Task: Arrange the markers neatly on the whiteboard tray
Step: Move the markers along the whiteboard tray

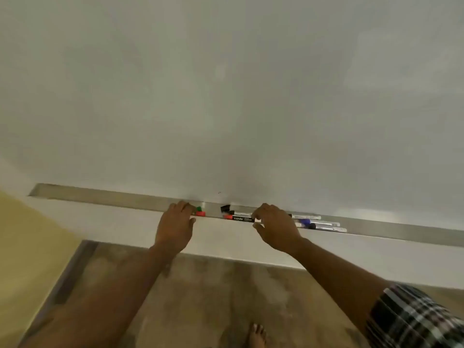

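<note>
A long metal whiteboard tray (105,197) runs under the whiteboard (226,96). My left hand (175,224) rests on the tray over markers whose green cap (199,209) and red cap (200,213) stick out to its right. A black marker with a red cap (238,218) lies in the middle, with a black-capped marker (227,209) behind it. My right hand (276,224) pinches the black marker's right end. Right of that hand lie several silver markers (324,224), one with a blue cap (305,221).
A white wall band (351,254) sits under the tray. Below it is brown floor (200,297), with my bare foot (257,335) at the bottom edge. A yellow wall (25,247) stands at the left. The tray's left stretch holds nothing.
</note>
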The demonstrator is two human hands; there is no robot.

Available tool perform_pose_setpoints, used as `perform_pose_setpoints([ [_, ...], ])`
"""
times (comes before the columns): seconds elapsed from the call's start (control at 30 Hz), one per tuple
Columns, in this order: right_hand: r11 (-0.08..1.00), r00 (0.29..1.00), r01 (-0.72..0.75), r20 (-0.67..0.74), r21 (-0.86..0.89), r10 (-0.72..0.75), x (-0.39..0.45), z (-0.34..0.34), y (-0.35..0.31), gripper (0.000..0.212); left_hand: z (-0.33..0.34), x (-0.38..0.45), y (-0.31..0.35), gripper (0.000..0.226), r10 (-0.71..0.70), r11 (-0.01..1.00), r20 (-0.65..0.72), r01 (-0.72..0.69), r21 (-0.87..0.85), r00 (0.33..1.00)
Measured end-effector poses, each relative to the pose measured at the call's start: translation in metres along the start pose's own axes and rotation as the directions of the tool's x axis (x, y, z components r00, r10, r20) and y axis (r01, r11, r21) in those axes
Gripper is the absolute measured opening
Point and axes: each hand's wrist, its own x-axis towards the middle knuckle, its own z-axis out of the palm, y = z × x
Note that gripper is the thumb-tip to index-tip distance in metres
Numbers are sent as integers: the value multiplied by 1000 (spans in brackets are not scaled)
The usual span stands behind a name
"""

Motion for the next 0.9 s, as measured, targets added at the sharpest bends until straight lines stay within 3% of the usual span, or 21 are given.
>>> perform_pose_setpoints([
  [0.13,1000,996,-11,83,-19,12,12,19,4,30,15,6,6,32,-37,998,42,38,-42,998],
  [0.3,997,999,-11,52,-76,15,29,39,7,29,30,24,3,39,-2,996,60,7,-87,998],
  [0.63,966,994,-57,72,-253,78,47,62,10,27,57,50,-26,22,88,988,170,-64,-141,982],
  [0.77,970,989,-119,56,-211,134,51,62,8,27,61,57,-30,15,96,982,198,-61,-179,975],
  [0.9,975,983,-155,70,-161,168,57,60,9,27,67,64,-35,25,79,962,211,-19,-272,974],
])
